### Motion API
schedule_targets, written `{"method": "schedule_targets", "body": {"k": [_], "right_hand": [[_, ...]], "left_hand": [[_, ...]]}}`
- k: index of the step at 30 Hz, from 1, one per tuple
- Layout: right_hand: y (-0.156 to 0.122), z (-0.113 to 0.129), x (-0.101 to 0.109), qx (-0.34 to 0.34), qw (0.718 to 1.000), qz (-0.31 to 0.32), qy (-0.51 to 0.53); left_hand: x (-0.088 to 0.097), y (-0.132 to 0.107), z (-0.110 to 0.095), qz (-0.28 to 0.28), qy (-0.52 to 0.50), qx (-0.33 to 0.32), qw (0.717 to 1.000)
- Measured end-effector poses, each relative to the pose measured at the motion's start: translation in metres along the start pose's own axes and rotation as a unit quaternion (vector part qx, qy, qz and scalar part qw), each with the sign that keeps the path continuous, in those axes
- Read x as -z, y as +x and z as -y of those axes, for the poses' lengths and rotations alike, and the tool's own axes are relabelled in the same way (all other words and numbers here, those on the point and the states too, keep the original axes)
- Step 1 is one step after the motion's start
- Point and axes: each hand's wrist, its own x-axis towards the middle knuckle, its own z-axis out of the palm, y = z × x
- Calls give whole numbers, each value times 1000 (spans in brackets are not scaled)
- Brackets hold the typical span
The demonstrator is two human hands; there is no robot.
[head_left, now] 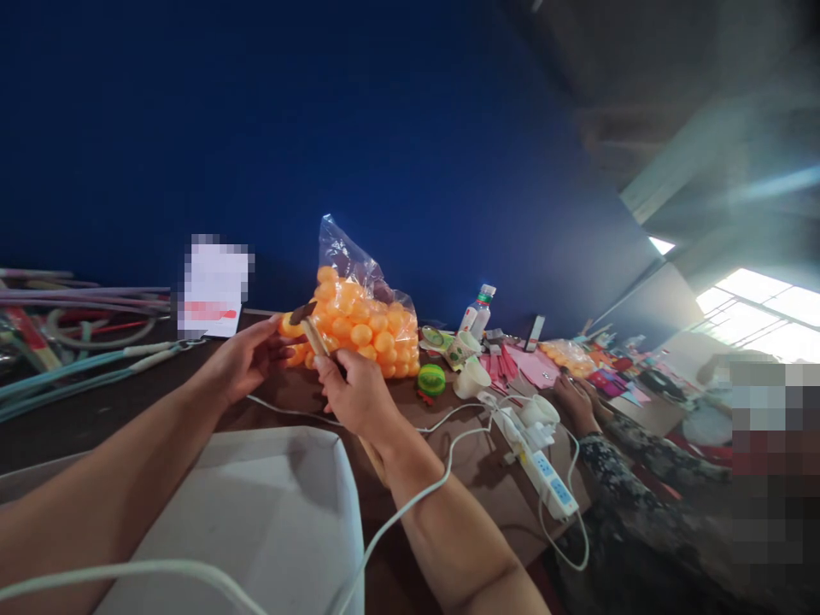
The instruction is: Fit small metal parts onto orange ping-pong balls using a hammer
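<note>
Stick (316,338): held in the right hand (355,389) over the bench (474,487), slanting up and left to an orange ball (291,326) beside the clear bag (346,256).
Heft: probably light and stiff, since it looks like wood; unlikely to snap in ordinary handling.
Where to hold: the bare shaft behind the dark end (302,313) seems surest; that end may be softer, but its make cannot be told.
Stick's look: slim, pale tan and plain, topped by a blunt dark-brown piece. A tan length below the right wrist looks like the rest of it.
Right grip: thumb and fingers wrapped round the shaft.
Left grip: fingers of the left hand (249,359) curl at the orange ball; whether they pinch it or only touch it, I cannot tell.
Ball: round, bright and smooth-looking, much like those in the bag; likely light and apt to roll or slip.
</note>
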Motion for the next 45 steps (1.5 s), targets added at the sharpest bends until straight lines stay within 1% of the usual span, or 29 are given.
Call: {"method": "schedule_targets", "body": {"k": [3, 5, 7, 9, 11, 12, 15, 16, 17, 18, 19, 22, 24, 26, 28, 29, 30, 31, 32, 33, 35, 36, 37, 38, 39, 41, 43, 45], "right_hand": [[-1, 3, 2, 2, 1000, 8, -16], [-5, 10, 8, 21, 999, 11, -24], [-11, 20, 16, 58, 997, 30, -41], [-18, 31, 23, 119, 987, 82, -71], [-24, 39, 27, 197, 962, 150, -120], [-26, 41, 28, 236, 942, 185, -150], [-30, 43, 24, 344, 864, 277, -240], [-31, 43, 22, 368, 841, 299, -262], [-32, 42, 20, 382, 823, 316, -277], [-34, 41, 17, 386, 812, 329, -289], [-36, 41, 15, 377, 807, 342, -300], [-46, 44, 6, 316, 803, 391, -319], [-53, 46, 0, 283, 800, 426, -314], [-57, 48, -5, 265, 796, 450, -305], [-57, 49, -6, 261, 787, 469, -302], [-55, 49, -5, 260, 788, 470, -302], [-51, 48, -1, 260, 794, 461, -301], [-47, 46, 4, 257, 807, 439, -301], [-42, 44, 10, 246, 831, 399, -301], [-36, 41, 17, 229, 857, 350, -301], [-22, 32, 31, 168, 908, 219, -315], [-16, 27, 37, 122, 925, 158, -324], [-9, 21, 42, 74, 932, 106, -338], [-4, 15, 45, 32, 931, 79, -355], [1, 10, 47, -1, 925, 70, -374], [8, 0, 46, -42, 910, 91, -402], [13, -8, 41, -56, 898, 113, -422], [14, -12, 36, -50, 888, 134, -437]], "left_hand": [[-1, -1, -1, -4, 1, 6, 1000], [-3, -3, -3, -9, -4, 5, 1000], [-5, -5, -5, -16, -19, -11, 1000], [-7, -6, -7, -23, -29, -11, 999], [-8, -7, -8, -27, -28, 2, 999], [-7, -8, -9, -27, -23, 7, 999], [-6, -8, -10, -20, -14, -3, 1000], [-5, -8, -10, -18, -12, -5, 1000], [-5, -8, -11, -16, -11, -4, 1000], [-5, -8, -11, -15, -11, -2, 1000], [-5, -9, -11, -14, -9, 1, 1000], [-5, -9, -10, -12, -5, 6, 1000], [-5, -8, -9, -15, -2, 4, 1000], [-4, -7, -8, -15, 2, 0, 1000], [-3, -5, -7, -12, 8, -2, 1000], [-2, -5, -7, -11, 11, -1, 1000], [-2, -5, -6, -14, 14, -1, 1000], [-2, -5, -6, -16, 15, -2, 1000], [-2, -5, -6, -17, 14, -2, 1000], [-3, -5, -6, -17, 13, -3, 1000], [-5, -7, -6, -15, 7, 0, 1000], [-6, -8, -6, -14, 5, 2, 1000], [-6, -9, -6, -14, 3, 5, 1000], [-7, -9, -6, -13, 3, 7, 1000], [-7, -10, -6, -9, 1, 7, 1000], [-7, -10, -6, 2, 3, 7, 1000], [-6, -9, -5, 2, 2, 9, 1000], [-5, -7, -4, -5, -3, 9, 1000]]}}
